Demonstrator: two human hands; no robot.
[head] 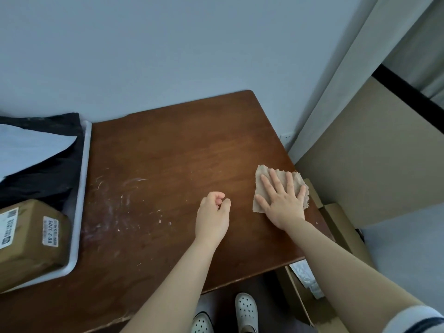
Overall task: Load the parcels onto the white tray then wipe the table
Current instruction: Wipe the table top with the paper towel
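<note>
Several parcels, among them a brown cardboard box [31,236] and a black mailer bag [48,174], sit in the white tray [81,188] at the left end of the table [180,140], and just right of the tray whitish smears [115,207] streak the wood. Mid-table the left hand [212,217] is loosely curled and holds nothing; near the right edge the right hand [283,203] presses a tan cloth [264,174] flat under spread fingers [276,179]. The smears lie well left of the cloth, beyond the left hand, so the wipe likely has to sweep leftward.
</note>
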